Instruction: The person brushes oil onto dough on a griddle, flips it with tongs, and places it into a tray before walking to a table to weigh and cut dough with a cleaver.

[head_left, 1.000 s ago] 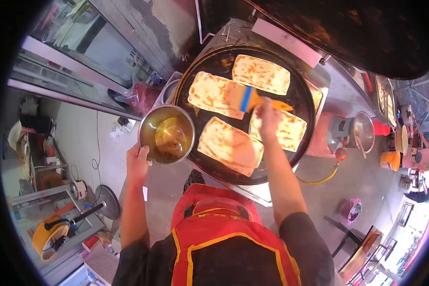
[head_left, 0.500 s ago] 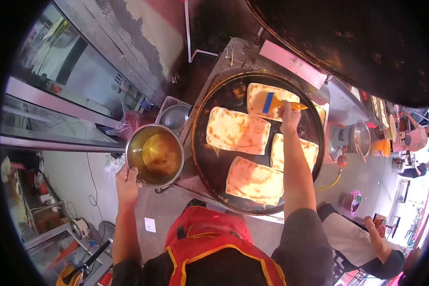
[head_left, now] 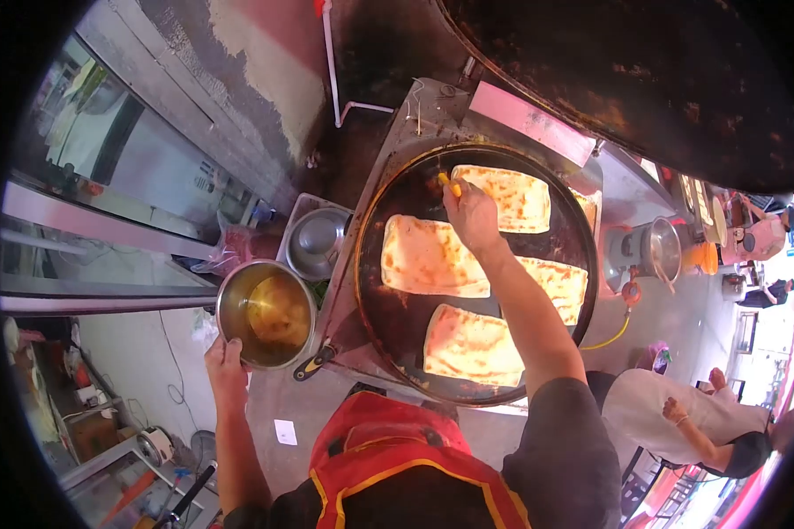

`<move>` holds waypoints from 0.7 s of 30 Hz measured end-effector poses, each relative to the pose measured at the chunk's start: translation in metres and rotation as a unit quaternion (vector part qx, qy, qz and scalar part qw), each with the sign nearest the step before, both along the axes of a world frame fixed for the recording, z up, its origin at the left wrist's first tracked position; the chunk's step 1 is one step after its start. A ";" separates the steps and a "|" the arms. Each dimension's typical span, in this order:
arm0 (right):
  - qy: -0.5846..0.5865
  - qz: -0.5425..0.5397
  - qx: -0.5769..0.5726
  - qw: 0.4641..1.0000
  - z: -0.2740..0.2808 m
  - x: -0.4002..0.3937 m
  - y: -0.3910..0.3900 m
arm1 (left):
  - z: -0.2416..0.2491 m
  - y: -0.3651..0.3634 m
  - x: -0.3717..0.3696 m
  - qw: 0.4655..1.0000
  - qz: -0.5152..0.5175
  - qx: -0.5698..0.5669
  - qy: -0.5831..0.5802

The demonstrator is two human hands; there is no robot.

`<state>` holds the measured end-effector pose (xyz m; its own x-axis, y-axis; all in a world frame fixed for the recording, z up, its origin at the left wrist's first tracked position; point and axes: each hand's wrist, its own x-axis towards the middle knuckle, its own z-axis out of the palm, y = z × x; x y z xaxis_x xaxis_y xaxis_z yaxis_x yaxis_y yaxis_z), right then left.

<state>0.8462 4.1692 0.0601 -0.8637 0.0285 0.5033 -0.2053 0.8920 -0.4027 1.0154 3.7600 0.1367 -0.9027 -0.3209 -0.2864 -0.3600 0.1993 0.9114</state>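
My left hand (head_left: 227,363) is closed on the rim of a steel pot (head_left: 237,309) with yellowish oil in it. The pot hangs left of a round black griddle (head_left: 393,326). Over the griddle's far part is my right hand (head_left: 474,212), wrapped around a brush (head_left: 447,182); only part of its yellow handle shows, and the bristles are hidden. Several rectangular flatbreads with browned patches lie on the griddle. The far flatbread (head_left: 516,201) is beside my right hand, the left flatbread (head_left: 428,256) just below it. My forearm partly covers the right one (head_left: 560,291). The near flatbread (head_left: 472,346) lies toward me.
A raised black lid (head_left: 626,79) overhangs the upper right. A metal bowl (head_left: 318,242) stands left of the griddle, and a dark-handled tool (head_left: 314,363) sits at the stand's edge. Another person (head_left: 679,410) is at the right. A yellow hose (head_left: 610,340) runs beside the griddle.
My right hand has swung left with the brush, from the right side of the far flatbread to its left end. The pot has shifted slightly left and down in view.
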 end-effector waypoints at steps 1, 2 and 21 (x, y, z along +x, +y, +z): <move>-0.053 -0.033 -0.121 0.991 0.006 0.012 -0.004 | 0.002 0.003 -0.001 1.000 0.005 0.011 0.000; -0.106 -0.065 -0.240 0.963 0.009 0.023 -0.008 | 0.003 0.003 -0.001 1.000 0.011 0.022 -0.001; -0.073 0.079 -0.038 0.994 0.013 0.092 -0.148 | 0.006 -0.031 -0.001 0.998 -0.017 -0.022 -0.048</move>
<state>0.9379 4.0212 0.0728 -0.9236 -0.0809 0.3748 -0.2757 0.8194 -0.5026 1.0147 3.7295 0.1429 -0.8823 -0.3051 -0.3583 -0.4375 0.2512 0.8634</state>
